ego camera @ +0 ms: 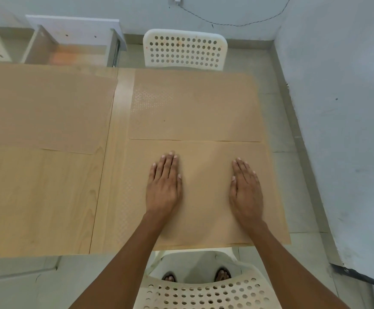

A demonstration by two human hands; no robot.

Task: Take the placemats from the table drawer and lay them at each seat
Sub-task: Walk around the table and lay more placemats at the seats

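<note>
head view: the left hand (164, 186) and right hand (246, 188) lie flat with fingers straight, palms pressing the near placemat (206, 219) at the desk's (36, 197) near right corner, before the near chair (206, 293). to finish it well, sweep outward and square its edge with the desk's near edge (it seems slightly askew). a second placemat (195, 108) lies at the far right corner, a third (43, 110) along the far edge to the left. the drawer (70, 51) stands open beyond the far edge; its contents are too blurred to tell.
</note>
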